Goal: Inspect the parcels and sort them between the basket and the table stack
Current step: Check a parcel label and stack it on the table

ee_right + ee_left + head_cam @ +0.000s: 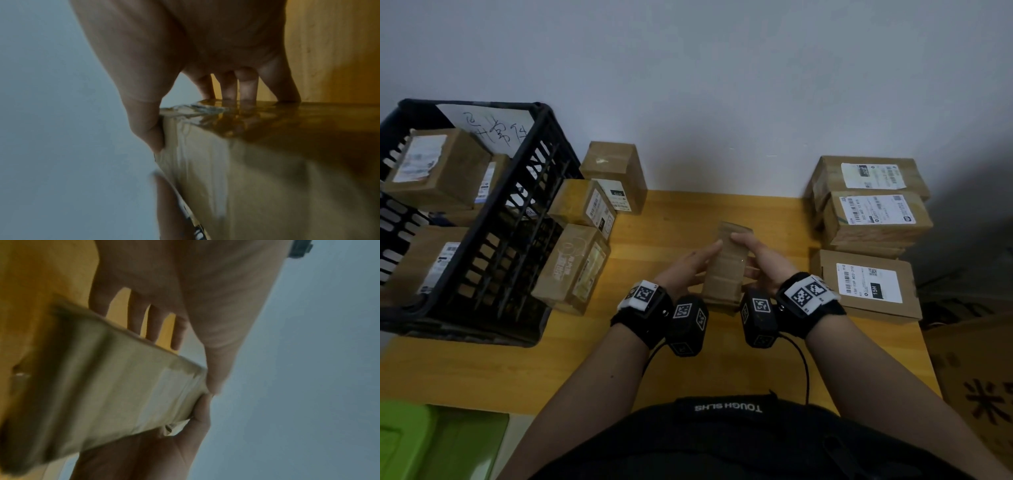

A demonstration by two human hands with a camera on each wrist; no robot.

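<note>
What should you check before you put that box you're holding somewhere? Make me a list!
1. Both hands hold the parcel: left hand and right hand grip its sides: ok.
2. Label read: the face showing is plain tape: cannot tell.
3. Damage: blurred in the wrist views: cannot tell.
4. Room in the basket: boxes inside, gaps visible: ok.
5. Table stack looks level: ok.
</note>
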